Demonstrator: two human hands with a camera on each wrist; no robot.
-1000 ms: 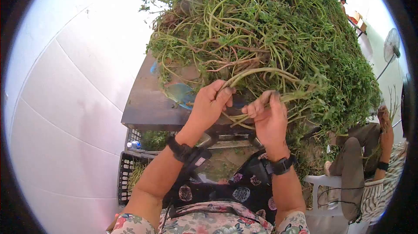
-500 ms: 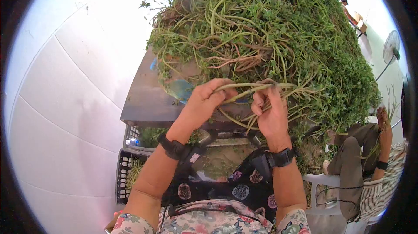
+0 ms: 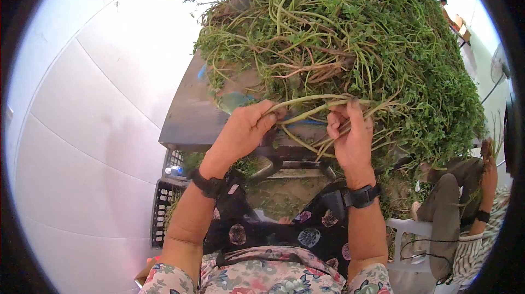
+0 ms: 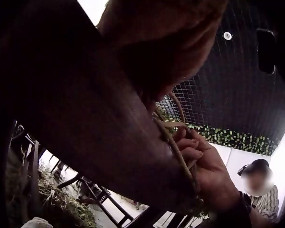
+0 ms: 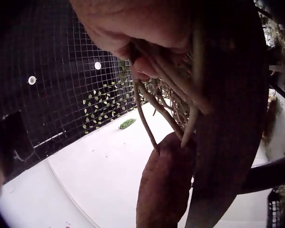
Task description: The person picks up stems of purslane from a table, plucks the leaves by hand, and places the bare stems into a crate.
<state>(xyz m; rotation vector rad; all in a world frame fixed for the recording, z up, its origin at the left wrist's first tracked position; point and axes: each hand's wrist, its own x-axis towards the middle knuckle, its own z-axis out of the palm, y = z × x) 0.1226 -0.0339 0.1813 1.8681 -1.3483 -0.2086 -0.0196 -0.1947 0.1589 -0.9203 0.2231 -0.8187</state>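
Observation:
Long green stems (image 3: 306, 113) stretch between both hands above the near edge of a dark table (image 3: 188, 121). The left hand (image 3: 243, 132) pinches their ends between thumb and fingers. Curled round the same stems farther right, the right hand (image 3: 353, 135) grips them, its thumb and forefinger near the upper stem. In the right wrist view several stems (image 5: 159, 107) run from the right hand (image 5: 137, 28) to the left hand (image 5: 164, 185). The left wrist view shows the right hand (image 4: 211, 175) at a stem (image 4: 178, 154); the left hand's fingertips are in shadow there.
A tall heap of leafy stems (image 3: 394, 37) covers much of the table. Black crates (image 3: 160, 212) stand below at the left. On the right sits another person (image 3: 445, 212) beside a white chair (image 3: 402, 228), with a fan (image 3: 498, 64) behind.
The hands stay on the stems. The right hand has risen from its earlier, lower hold, and the arched stems lie flatter between the hands. The whole head view has shifted slightly.

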